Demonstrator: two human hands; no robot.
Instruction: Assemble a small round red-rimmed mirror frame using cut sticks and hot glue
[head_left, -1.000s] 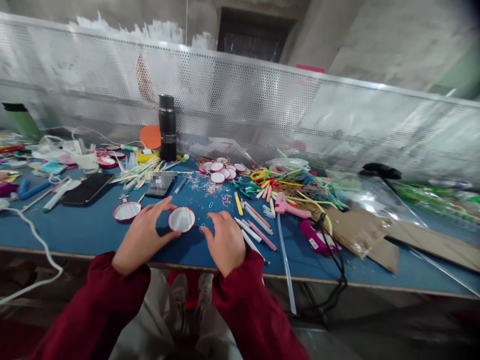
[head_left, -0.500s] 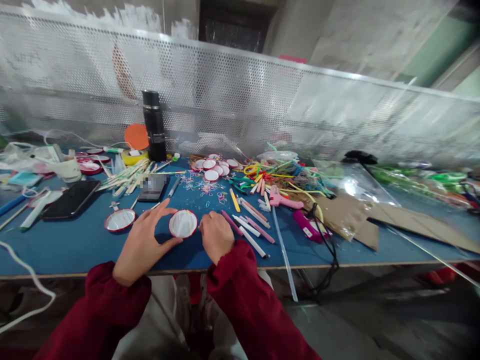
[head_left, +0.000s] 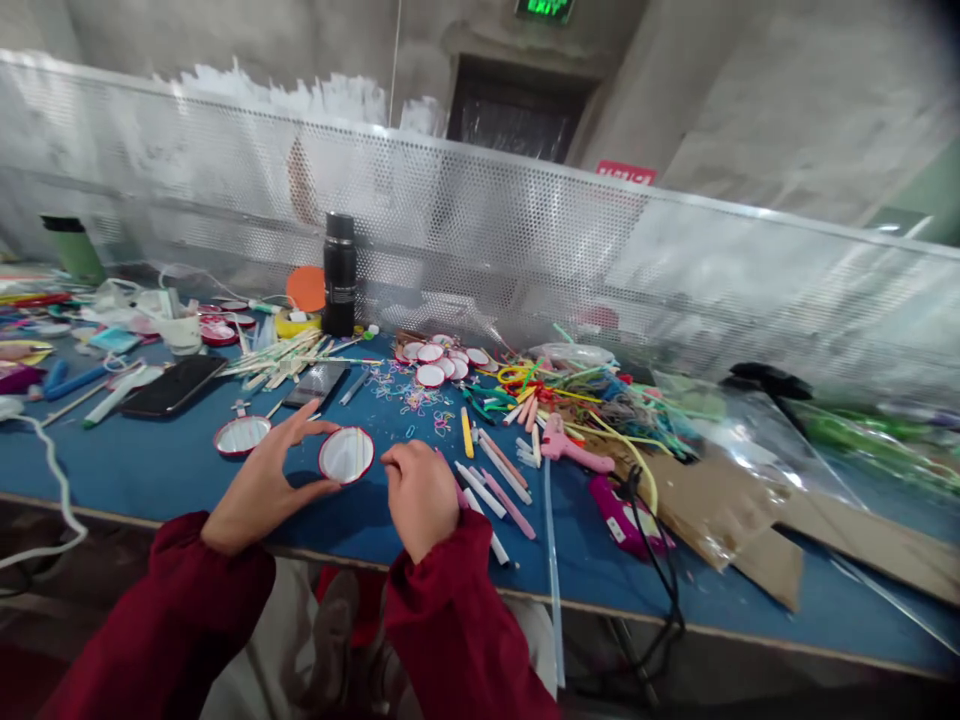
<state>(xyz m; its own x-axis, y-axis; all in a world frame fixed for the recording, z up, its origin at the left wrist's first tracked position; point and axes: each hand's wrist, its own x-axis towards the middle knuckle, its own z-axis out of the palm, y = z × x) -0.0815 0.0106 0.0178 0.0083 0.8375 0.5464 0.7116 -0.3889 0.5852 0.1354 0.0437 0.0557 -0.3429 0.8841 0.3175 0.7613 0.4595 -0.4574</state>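
Note:
A round white disc with a red rim (head_left: 346, 455) lies near the front edge of the blue table (head_left: 157, 470). My left hand (head_left: 262, 482) cups it, index finger over its top edge and thumb under its lower edge. My right hand (head_left: 421, 495) rests just right of the disc with its fingers curled; the fingertips pinch close to the disc's right rim, and what they hold is too small to make out. Both sleeves are dark red.
A second red-rimmed disc (head_left: 240, 435) lies left of my hands, with more discs (head_left: 439, 360) further back. Around are two phones (head_left: 174, 385), a black flask (head_left: 339, 272), loose rubber bands (head_left: 409, 385), coloured sticks (head_left: 499, 480), a pink glue gun (head_left: 570, 445), cardboard (head_left: 720, 490) and a perforated metal screen (head_left: 525, 250).
My right hand has curled and drawn in to the disc's right rim. My left hand has stayed around the disc. The camera has shifted a little.

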